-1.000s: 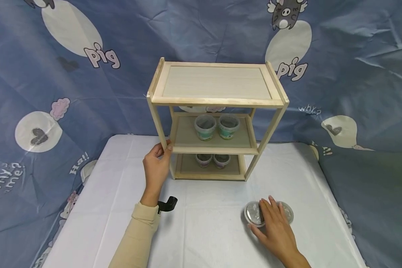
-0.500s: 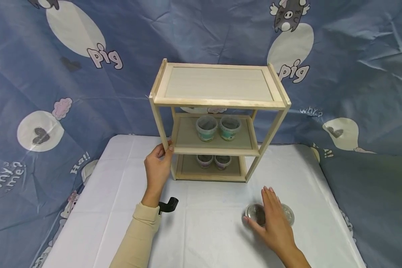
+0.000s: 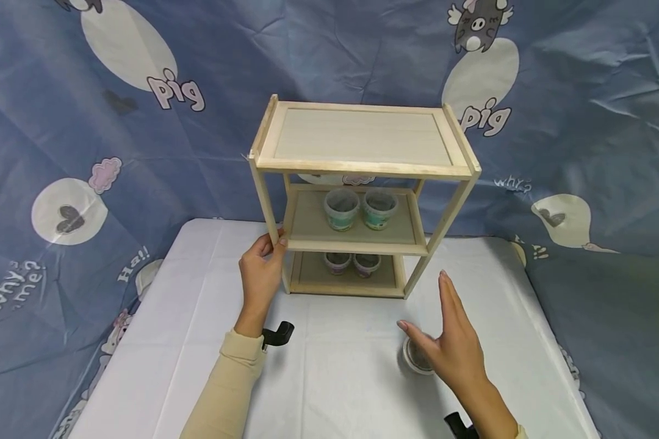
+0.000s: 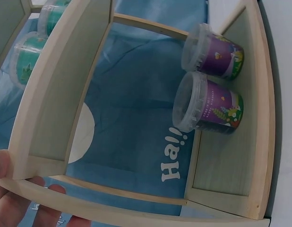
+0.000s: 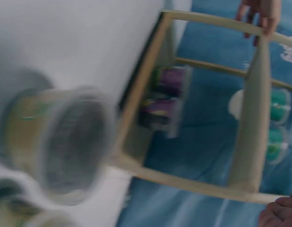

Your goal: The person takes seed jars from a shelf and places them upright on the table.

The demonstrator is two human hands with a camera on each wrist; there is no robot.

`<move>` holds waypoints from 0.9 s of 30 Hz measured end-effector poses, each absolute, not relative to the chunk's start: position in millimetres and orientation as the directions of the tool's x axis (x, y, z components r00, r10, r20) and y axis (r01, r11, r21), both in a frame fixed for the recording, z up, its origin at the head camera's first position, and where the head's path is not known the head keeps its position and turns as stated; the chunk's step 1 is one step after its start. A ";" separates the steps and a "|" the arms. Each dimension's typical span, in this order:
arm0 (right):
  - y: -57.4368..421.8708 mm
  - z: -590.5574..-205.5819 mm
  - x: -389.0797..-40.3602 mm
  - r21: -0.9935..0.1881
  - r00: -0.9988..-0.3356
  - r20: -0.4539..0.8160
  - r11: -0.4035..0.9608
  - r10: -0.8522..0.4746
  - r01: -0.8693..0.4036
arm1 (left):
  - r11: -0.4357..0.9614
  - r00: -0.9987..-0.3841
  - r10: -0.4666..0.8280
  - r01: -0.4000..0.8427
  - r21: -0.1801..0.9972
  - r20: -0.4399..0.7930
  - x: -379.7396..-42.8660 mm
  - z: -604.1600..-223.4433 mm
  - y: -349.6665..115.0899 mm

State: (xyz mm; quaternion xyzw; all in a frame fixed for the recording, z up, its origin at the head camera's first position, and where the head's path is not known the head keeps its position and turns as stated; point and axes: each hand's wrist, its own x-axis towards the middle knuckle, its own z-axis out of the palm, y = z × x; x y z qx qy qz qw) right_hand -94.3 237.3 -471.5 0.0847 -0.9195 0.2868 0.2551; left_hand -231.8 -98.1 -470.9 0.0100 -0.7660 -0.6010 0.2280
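A light wooden three-tier shelf rack (image 3: 357,166) stands on the table. With thumb and fingers, my left hand (image 3: 260,274) grips its left front post beside the middle tier, as the left wrist view also shows. My right hand (image 3: 461,341), fingers straight and thumb spread, is raised over a clear-rimmed plastic tub (image 3: 417,356) on the table and holds nothing. In the right wrist view that tub (image 5: 47,142) looks yellowish and blurred, and a second tub (image 5: 39,215) stands beside it, hidden behind my hand in the head view.
Two green-labelled tubs (image 3: 342,209) stand on the middle tier. Below, the bottom tier carries two purple-labelled tubs (image 4: 212,101). White cloth covers the table (image 3: 340,378), and a blue printed curtain (image 3: 318,55) hangs behind and at both sides.
My right hand has risen from the tubs on the table and moved slightly forward, its fingers straightening and thumb spreading. The left hand keeps its grip on the post.
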 end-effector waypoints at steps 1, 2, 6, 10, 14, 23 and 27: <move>235.6 -466.8 -96.9 -0.484 -0.849 0.527 0.815 -0.019 -0.319 | 0.277 -0.895 -0.289 0.261 0.925 0.340 -231.8 -470.6 -98.2; 233.7 -462.0 -99.6 -0.482 -0.843 0.537 0.810 -0.029 -0.335 | 0.278 -0.894 -0.289 0.263 0.924 0.342 -232.0 -470.4 -98.4; 227.4 -442.5 -111.9 -0.476 -0.821 0.567 0.787 -0.068 -0.394 | 0.278 -0.894 -0.293 0.259 0.925 0.339 -232.7 -469.9 -98.9; 222.8 -426.0 -124.2 -0.463 -0.793 0.600 0.764 -0.103 -0.449 | 0.284 -0.898 -0.301 0.236 0.929 0.320 -231.1 -471.3 -98.8; 218.4 -413.1 -133.8 -0.445 -0.774 0.621 0.757 -0.124 -0.478 | 0.292 -0.901 -0.302 0.223 0.930 0.311 -228.2 -474.0 -99.0; 202.3 -390.8 -164.1 -0.495 -0.811 0.578 0.750 -0.093 -0.439 | 0.291 -0.891 -0.290 0.265 0.919 0.349 -229.2 -472.2 -100.1; 196.0 -385.0 -182.5 -0.542 -0.845 0.530 0.738 -0.071 -0.403 | 0.296 -0.889 -0.298 0.260 0.919 0.347 -229.9 -470.8 -99.5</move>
